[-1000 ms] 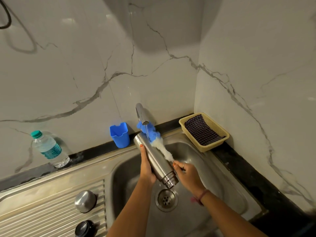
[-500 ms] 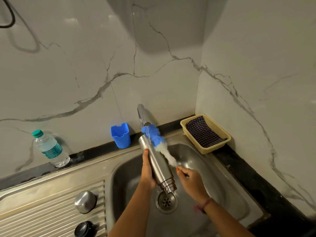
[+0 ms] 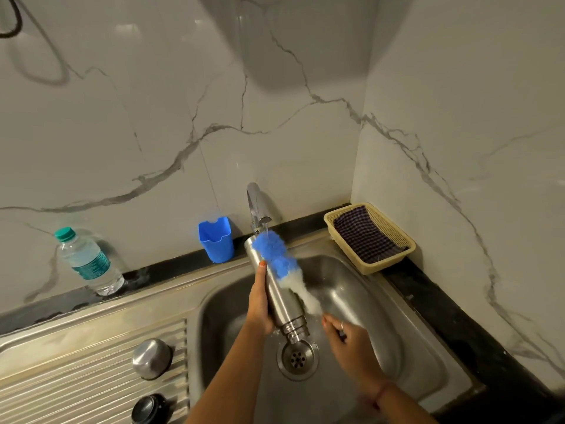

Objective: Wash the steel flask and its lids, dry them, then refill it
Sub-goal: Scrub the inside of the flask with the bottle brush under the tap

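Note:
A steel flask [image 3: 280,296] is tilted over the sink [image 3: 360,289], its threaded mouth pointing down toward the drain [image 3: 297,358]. My left hand [image 3: 259,304] grips its body from the left. A blue and white bottle brush [image 3: 282,264] lies along the flask's right side, its blue tip under the running tap [image 3: 256,206]. My right hand [image 3: 345,335] holds the brush handle. A steel dome lid [image 3: 151,358] and a black lid [image 3: 149,408] sit on the ribbed drainboard [image 3: 76,377].
A blue plastic holder [image 3: 216,240] stands behind the sink by the wall. A plastic water bottle [image 3: 88,261] stands on the counter at left. A beige basket [image 3: 397,240] with a checked cloth [image 3: 365,234] sits in the right corner.
The brush has slid up along the flask's outside toward its base. The flask's mouth has swung lower toward the drain, and my right hand has drawn slightly right.

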A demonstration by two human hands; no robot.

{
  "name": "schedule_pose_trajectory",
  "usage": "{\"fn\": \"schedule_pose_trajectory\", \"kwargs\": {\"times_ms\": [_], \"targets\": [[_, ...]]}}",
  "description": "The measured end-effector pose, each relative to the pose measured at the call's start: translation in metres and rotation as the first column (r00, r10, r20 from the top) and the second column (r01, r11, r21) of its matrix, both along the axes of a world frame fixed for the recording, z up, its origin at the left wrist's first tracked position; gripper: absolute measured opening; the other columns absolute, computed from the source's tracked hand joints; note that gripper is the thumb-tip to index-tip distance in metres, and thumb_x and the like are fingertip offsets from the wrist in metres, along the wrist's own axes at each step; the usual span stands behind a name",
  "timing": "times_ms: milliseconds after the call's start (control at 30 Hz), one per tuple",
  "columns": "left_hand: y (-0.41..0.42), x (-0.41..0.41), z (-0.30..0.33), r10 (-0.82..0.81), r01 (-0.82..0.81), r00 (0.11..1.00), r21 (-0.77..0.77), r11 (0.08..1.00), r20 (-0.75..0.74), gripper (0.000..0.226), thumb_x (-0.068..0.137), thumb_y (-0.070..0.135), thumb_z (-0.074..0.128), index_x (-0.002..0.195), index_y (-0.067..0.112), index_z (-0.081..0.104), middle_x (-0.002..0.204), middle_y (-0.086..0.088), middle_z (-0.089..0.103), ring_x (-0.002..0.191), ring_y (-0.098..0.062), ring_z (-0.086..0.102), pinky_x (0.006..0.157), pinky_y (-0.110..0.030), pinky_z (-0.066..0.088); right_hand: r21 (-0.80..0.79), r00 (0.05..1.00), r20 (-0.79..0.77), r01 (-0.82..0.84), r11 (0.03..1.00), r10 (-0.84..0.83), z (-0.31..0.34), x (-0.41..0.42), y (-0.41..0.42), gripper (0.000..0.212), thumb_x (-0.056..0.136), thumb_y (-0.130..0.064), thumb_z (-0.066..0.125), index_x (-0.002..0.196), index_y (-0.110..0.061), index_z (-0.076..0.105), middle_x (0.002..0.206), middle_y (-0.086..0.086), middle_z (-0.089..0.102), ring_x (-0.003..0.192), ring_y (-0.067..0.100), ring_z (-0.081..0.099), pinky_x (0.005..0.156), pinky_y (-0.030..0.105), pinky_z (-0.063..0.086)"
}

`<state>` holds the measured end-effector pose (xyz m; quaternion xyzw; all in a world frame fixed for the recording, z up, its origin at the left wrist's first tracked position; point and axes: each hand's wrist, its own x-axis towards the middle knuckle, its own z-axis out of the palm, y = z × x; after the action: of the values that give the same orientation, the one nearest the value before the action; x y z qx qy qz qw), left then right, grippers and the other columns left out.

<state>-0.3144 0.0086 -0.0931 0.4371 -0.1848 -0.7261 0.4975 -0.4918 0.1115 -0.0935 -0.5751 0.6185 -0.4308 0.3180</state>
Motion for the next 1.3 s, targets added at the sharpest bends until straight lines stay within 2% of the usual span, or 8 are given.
{"fn": "schedule_pose_trajectory", "kwargs": {"times_ms": [167,367,467,533,867,1067,1200,1300], "targets": [[0.003,-0.006,-0.005,0.022,-0.026,0.99,0.025,0.999,0.139,0.103,0.054,0.066,0.087,0.136,0.015,0.05,0.12,-0.02,0.069,0.108,-0.037,0.068,0.09,-0.053,0.056,-0.018,0.999,-0.032,0.006,1.0,-0.006,0.02,0.012,-0.052,0.026,0.093,-0.018,0.059,0.116,-0.01,0.067,0.1,-0.001,0.073,0.088,-0.003,0.063,0.073,0.0,0.042],[0.005,0.0,-0.003,-0.004,0.003,1.0,0.025,1.0,0.03,0.065,0.08,0.057,0.066,0.13,0.016,0.055,0.116,-0.02,0.071,0.105,-0.037,0.068,0.089,-0.05,0.055,-0.024,0.999,-0.009,0.047,0.999,-0.047,-0.016,-0.001,0.002,0.025,0.089,-0.01,0.062,0.113,-0.006,0.068,0.052,-0.003,0.061,0.045,-0.004,0.042,0.05,0.009,0.033],[0.004,0.002,-0.005,0.017,-0.017,1.0,0.01,1.0,-0.007,0.071,0.082,0.059,0.062,0.136,0.014,0.053,0.122,-0.021,0.068,0.114,-0.04,0.064,0.103,-0.056,0.047,0.009,0.999,0.035,0.008,1.0,-0.008,-0.023,-0.002,0.029,0.029,0.087,-0.022,0.066,0.112,-0.007,0.067,0.069,-0.026,0.067,0.063,-0.01,0.06,0.063,0.004,0.044],[0.003,0.003,-0.004,0.023,-0.024,0.999,0.018,1.0,0.025,0.074,0.079,0.062,0.063,0.134,0.014,0.055,0.121,-0.021,0.068,0.113,-0.04,0.065,0.104,-0.057,0.046,0.007,1.0,0.023,0.003,1.0,-0.003,-0.019,-0.002,0.025,0.028,0.088,-0.016,0.065,0.115,-0.009,0.065,0.084,-0.017,0.072,0.077,-0.007,0.066,0.07,0.006,0.047],[0.003,-0.003,0.006,0.026,-0.028,0.998,0.029,0.999,0.065,0.065,0.087,0.066,0.052,0.131,0.018,0.057,0.116,-0.018,0.071,0.108,-0.036,0.068,0.091,-0.05,0.054,-0.04,0.999,-0.03,-0.03,0.999,0.029,0.006,0.008,-0.013,0.027,0.091,-0.016,0.061,0.117,-0.008,0.065,0.081,-0.012,0.069,0.067,-0.013,0.06,0.062,0.004,0.043],[-0.003,0.006,0.009,0.139,-0.139,0.99,0.052,0.989,-0.007,0.049,0.093,0.061,0.047,0.114,0.019,0.062,0.086,-0.013,0.075,0.088,-0.03,0.068,0.083,-0.042,0.052,-0.027,0.999,0.048,-0.016,1.0,0.017,-0.024,-0.022,0.048,0.054,0.081,-0.07,0.05,0.107,-0.027,0.07,0.086,-0.003,0.074,0.074,0.007,0.069,0.069,0.01,0.05],[-0.002,-0.003,0.018,0.094,-0.094,0.996,0.043,0.995,0.0,0.066,0.089,0.07,0.044,0.122,0.017,0.063,0.111,-0.019,0.072,0.108,-0.038,0.066,0.101,-0.053,0.048,-0.081,1.0,-0.031,-0.005,0.997,0.003,-0.008,-0.012,0.02,0.024,0.088,-0.018,0.066,0.112,-0.018,0.066,0.079,-0.005,0.073,0.066,-0.007,0.063,0.062,0.007,0.046],[0.001,-0.014,0.023,0.083,-0.083,0.997,0.048,0.995,0.009,0.067,0.09,0.071,0.042,0.122,0.016,0.064,0.114,-0.02,0.071,0.112,-0.039,0.064,0.104,-0.054,0.046,-0.108,0.997,-0.074,-0.02,0.994,0.012,0.012,0.002,-0.018,0.025,0.091,-0.013,0.062,0.115,-0.01,0.067,0.078,-0.006,0.07,0.063,-0.014,0.057,0.058,0.003,0.039]]}}
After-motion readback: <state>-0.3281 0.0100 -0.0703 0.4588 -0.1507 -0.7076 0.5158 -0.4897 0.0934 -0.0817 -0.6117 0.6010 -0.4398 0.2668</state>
